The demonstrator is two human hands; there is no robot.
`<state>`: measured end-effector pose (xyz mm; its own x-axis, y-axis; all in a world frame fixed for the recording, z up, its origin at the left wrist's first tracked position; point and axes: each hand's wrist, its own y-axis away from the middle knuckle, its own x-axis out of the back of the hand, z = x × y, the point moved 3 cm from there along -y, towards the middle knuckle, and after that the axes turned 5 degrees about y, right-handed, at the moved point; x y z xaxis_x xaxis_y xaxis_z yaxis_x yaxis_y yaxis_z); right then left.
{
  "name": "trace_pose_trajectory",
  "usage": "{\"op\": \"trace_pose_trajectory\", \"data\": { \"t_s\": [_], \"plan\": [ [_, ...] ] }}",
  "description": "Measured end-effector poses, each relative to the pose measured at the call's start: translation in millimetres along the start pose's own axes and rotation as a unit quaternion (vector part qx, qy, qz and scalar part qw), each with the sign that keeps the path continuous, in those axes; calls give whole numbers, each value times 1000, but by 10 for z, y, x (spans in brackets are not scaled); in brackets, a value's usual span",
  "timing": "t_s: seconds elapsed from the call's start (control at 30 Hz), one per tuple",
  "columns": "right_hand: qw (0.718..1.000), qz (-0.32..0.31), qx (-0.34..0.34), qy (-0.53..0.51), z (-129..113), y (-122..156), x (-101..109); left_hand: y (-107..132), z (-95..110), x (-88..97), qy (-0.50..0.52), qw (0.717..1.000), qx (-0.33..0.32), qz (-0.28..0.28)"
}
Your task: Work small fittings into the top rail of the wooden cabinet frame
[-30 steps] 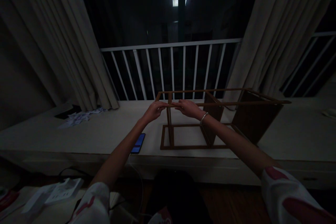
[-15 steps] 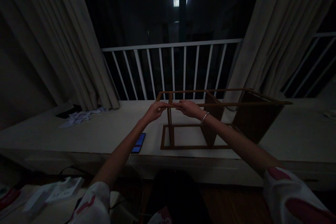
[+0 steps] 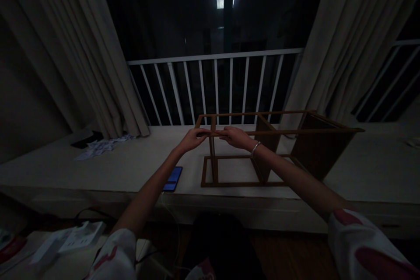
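Note:
A brown wooden shelf frame (image 3: pixel 292 131) lies on its side on the white window ledge, its panels toward the right. At the left end of its upper near rail, my left hand (image 3: pixel 193 139) pinches the wood between thumb and fingers. My right hand (image 3: pixel 237 137), with a bracelet (image 3: pixel 255 147) on the wrist, is closed on the same rail just to the right. The two hands' fingertips nearly meet there. Any small part between the fingertips is hidden in the dim light.
A phone (image 3: pixel 173 179) with a lit screen lies on the ledge (image 3: pixel 157 153), a white cable running down from it. Crumpled papers (image 3: pixel 98 147) are at the left. White railings (image 3: pixel 215 57) and curtains (image 3: pixel 88 52) stand behind. A power strip (image 3: pixel 82 237) is at lower left.
Both hands stay at the same place on the rail. The left fingers have shifted very slightly to the left; the shelf frame has not visibly moved.

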<state>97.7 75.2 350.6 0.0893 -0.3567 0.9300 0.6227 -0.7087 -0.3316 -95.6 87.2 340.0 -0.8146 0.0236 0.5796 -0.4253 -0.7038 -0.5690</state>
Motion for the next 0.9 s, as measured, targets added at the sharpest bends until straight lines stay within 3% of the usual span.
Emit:
{"op": "trace_pose_trajectory", "data": {
  "t_s": [0.67,0.9],
  "plan": [
    [1000,6,-13,-17,26,-37,-30,-143,21,55,-13,998,52,25],
    [993,23,-62,-101,69,-172,-19,-211,-40,30,94,979,183,18]
  ]
}}
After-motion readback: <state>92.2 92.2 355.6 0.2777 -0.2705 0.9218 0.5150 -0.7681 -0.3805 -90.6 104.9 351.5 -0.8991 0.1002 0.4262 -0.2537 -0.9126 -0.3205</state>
